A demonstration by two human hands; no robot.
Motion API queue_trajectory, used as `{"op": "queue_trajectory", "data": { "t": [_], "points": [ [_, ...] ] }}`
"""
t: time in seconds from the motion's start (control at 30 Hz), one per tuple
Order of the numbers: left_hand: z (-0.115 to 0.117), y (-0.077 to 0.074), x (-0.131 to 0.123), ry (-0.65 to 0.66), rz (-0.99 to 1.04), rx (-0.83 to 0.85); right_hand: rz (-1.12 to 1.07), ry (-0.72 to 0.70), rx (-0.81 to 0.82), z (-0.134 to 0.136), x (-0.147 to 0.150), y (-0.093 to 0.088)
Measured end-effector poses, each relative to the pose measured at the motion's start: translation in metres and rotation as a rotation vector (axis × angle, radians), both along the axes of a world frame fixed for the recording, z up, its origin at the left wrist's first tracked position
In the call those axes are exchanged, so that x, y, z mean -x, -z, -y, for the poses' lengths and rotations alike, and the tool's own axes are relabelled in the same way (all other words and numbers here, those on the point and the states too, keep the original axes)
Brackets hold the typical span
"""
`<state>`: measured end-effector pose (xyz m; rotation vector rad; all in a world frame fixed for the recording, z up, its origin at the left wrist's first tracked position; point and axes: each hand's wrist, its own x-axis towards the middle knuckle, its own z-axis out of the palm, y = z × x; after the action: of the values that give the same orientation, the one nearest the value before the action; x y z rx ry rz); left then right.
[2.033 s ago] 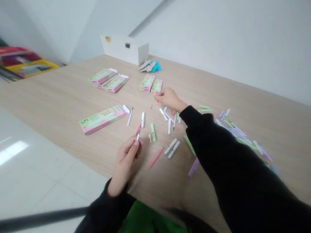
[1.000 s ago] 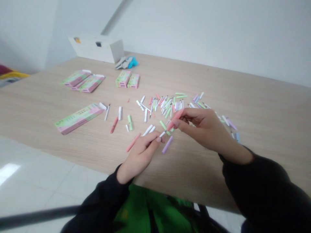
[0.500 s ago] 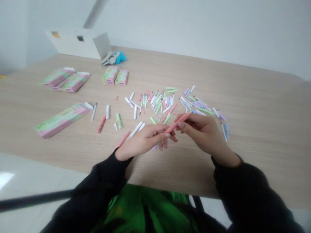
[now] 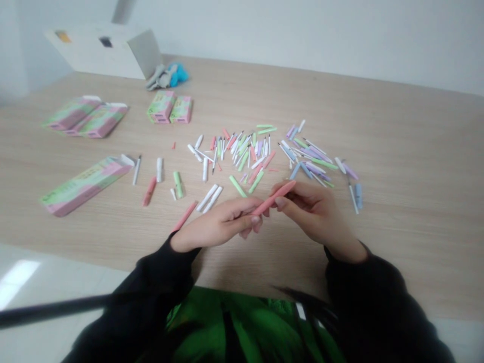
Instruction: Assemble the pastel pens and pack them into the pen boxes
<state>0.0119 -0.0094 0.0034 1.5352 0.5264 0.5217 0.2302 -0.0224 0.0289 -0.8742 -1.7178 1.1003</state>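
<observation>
Pink plastic: was that the slim pink barrel [image 4: 273, 197] the head camera caught between the two hands?

Yes. It slanted above the table, its upper end pointing right and away from the person, its lower end in among the fingers of both hands.

And the right hand [image 4: 313, 214]?

Closed in a pinch, with the thumb and bent fingers gripping the barrel near its middle.

The left hand [image 4: 215, 227]?

Curled as well, reaching in from the left, its fingertips [image 4: 254, 220] closed on the barrel's lower end. Whether anything else sat inside that grip, I could not tell.

What lay in front of them?

A scatter of loose white, green, pink, lilac and blue pen parts [image 4: 242, 156] covered the pale wood table [image 4: 397, 126], just beyond the fingers. A lone pink tube [image 4: 185, 216] lay near the left wrist.

Further off?

Pink-and-green cardboard boxes [image 4: 85, 184] lay at the left and toward the far side. Behind them, by the wall, sat a white box [image 4: 102, 50] beside a heap of grey and blue cloth [image 4: 166, 76].

And nearest the camera?

Black sleeves [image 4: 348, 287] on both forearms, with green fabric [image 4: 234, 327] below the table edge.
</observation>
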Motion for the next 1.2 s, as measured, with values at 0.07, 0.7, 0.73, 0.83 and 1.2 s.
{"op": "queue_trajectory", "data": {
  "t": [0.07, 0.7, 0.73, 0.83, 1.2],
  "points": [
    [0.001, 0.001, 0.001, 0.015, -0.011, 0.025, 0.019, 0.019, -0.005, 0.002, -0.001, -0.002],
    [-0.003, -0.005, 0.001, -0.261, -0.113, -0.112, 0.018, 0.155, -0.083, 0.002, 0.005, 0.016],
    [-0.002, -0.005, 0.0, -0.241, -0.121, -0.117, 0.008, 0.155, -0.074, 0.001, 0.006, 0.017],
    [-0.003, -0.002, -0.001, -0.302, -0.111, -0.12, 0.01, 0.171, -0.055, 0.001, 0.006, 0.02],
    [-0.001, 0.006, -0.001, -0.085, -0.302, -0.054, 0.008, 0.094, 0.045, 0.001, 0.015, 0.03]
  ]
}}
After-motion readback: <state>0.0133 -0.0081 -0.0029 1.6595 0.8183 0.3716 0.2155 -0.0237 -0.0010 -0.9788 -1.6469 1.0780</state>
